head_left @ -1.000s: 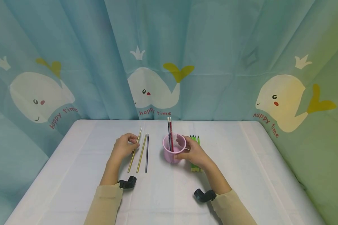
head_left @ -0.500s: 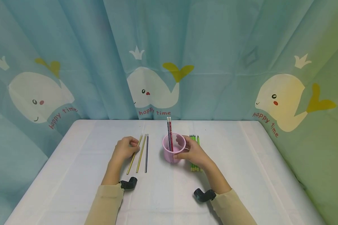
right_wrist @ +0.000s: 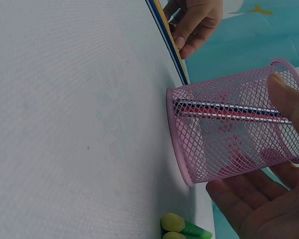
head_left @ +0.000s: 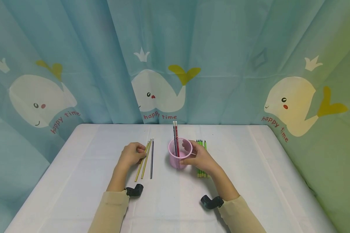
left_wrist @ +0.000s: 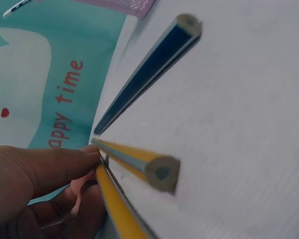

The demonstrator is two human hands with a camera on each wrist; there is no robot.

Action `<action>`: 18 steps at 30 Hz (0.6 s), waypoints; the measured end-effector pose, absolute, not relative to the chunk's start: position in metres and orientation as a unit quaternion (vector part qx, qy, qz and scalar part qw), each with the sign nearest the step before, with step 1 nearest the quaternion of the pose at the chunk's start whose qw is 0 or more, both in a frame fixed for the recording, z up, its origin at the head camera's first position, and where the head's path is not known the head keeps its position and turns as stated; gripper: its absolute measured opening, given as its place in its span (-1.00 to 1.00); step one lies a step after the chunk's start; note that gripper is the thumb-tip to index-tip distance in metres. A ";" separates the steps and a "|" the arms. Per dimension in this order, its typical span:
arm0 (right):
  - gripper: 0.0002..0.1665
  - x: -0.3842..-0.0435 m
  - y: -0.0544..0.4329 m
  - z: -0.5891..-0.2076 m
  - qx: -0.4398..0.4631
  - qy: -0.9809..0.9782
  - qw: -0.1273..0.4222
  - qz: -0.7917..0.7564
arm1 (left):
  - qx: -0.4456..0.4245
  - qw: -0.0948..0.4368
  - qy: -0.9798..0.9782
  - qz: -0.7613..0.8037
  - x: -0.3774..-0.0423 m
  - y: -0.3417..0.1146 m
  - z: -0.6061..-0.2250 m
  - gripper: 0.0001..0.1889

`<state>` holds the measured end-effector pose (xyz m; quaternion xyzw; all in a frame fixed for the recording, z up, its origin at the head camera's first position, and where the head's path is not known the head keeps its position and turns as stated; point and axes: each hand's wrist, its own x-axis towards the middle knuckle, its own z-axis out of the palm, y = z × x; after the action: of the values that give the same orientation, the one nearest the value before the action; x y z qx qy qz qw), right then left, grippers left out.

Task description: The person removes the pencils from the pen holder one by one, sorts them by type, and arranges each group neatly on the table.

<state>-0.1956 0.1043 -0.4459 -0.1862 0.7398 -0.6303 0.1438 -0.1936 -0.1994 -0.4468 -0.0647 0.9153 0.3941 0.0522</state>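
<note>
My left hand pinches a yellow pencil between thumb and fingertips, low over the white table. Right beside it lies a second yellow pencil, its blunt end facing the left wrist camera. A dark blue pencil lies a little further right. My right hand grips a pink mesh pen cup by its right side, thumb at the rim. The cup stands upright; a dark pencil and a red pencil lean inside it.
Several green pencils lie in a row beneath and behind my right hand, partly hidden by it. A blue curtain with whale prints hangs behind the table's far edge. The white tablecloth covers the table.
My left hand has brought the yellow pencil down and to the right, up against the other yellow pencil. The right hand and the cup have stayed in place.
</note>
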 end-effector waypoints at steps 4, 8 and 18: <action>-0.03 -0.196 0.104 -0.445 -0.186 0.741 0.143 -0.629 | -0.057 0.056 0.914 0.397 -0.194 -0.196 -0.448 -0.74; -0.03 -0.195 0.105 -0.444 -0.188 0.739 0.143 -0.631 | -0.064 0.058 0.916 0.391 -0.195 -0.194 -0.448 -0.76; -0.02 -0.195 0.104 -0.444 -0.187 0.739 0.146 -0.630 | -0.042 0.017 0.929 0.368 -0.192 -0.193 -0.436 -0.73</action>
<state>-0.1949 0.1045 -0.4442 -0.1872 0.7395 -0.6298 0.1463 -0.1915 -0.1928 -0.4357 -0.0415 0.9289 0.3676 0.0172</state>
